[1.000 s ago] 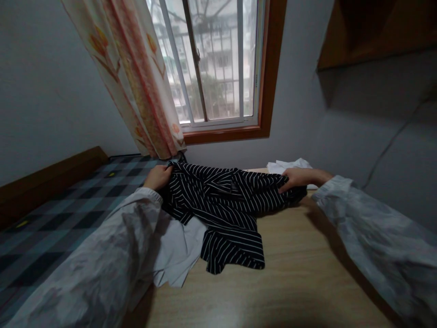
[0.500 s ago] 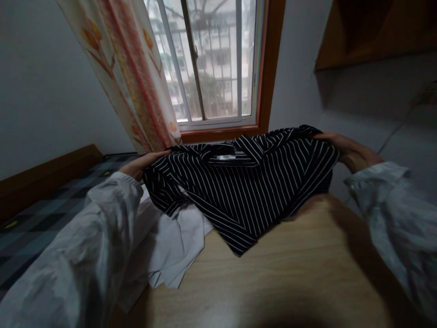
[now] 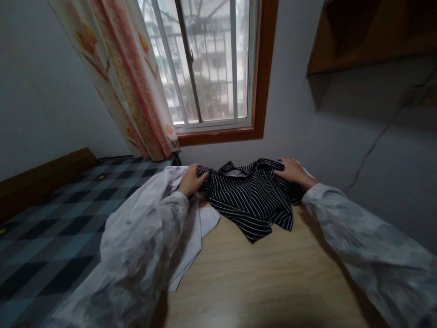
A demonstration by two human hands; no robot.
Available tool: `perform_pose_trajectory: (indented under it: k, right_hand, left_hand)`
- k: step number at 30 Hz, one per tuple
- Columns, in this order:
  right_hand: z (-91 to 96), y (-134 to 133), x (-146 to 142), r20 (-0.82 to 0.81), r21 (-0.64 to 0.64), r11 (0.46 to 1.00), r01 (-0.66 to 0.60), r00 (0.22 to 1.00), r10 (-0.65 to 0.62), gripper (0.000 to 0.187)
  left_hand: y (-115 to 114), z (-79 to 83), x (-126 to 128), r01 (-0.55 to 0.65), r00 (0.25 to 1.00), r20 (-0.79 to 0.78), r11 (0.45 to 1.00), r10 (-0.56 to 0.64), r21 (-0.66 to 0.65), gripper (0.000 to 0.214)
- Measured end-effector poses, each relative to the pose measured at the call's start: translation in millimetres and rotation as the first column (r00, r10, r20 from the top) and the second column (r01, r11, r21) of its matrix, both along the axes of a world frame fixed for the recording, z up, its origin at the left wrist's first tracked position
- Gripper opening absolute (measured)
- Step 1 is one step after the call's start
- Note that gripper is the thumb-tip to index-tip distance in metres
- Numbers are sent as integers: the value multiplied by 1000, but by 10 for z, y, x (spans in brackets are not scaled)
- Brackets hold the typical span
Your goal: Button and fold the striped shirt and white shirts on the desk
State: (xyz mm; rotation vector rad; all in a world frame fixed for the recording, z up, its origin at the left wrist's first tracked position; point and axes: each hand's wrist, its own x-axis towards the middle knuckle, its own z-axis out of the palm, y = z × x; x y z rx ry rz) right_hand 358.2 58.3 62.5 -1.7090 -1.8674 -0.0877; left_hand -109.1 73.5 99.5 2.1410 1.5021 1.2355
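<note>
A black shirt (image 3: pixel 247 196) with white stripes lies bunched near the far edge of the wooden table (image 3: pixel 259 278), its collar toward the window and its lower corners toward me. My left hand (image 3: pixel 192 180) has its thumb and fingers closed on the shirt's left shoulder. At the opposite shoulder, my right hand (image 3: pixel 292 173) grips the striped fabric, fingers curled over the top. White cloth (image 3: pixel 133 202) is spread under and beside my left forearm, partly hidden by the sleeve and reaching over the table's left side.
To the left is a bed with a checked cover (image 3: pixel 68 228) and a wooden headboard (image 3: pixel 48 175). A flowered curtain (image 3: pixel 119 77) hangs beside the barred window (image 3: pixel 205 68). On the right wall are a wooden shelf (image 3: pixel 368 41) and a loose cable (image 3: pixel 372 146).
Both hands have come down and closer together with the striped shirt. It was held up stretched wide; now it rests gathered on the table.
</note>
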Motion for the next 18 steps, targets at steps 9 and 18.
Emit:
perform_pose_trajectory:
  k: [9,18]
  right_hand:
    - [-656,-1214,-306,107,104,995,2,994,-13,43]
    - [-826,-1179,140,-701,-107,983,-152,712,33,36]
  left_hand:
    - [-1042,-740,583,628,693,-283,748,-663,-215,72]
    - [-866,-631,307,561,740,-272,787,-615,-257,10]
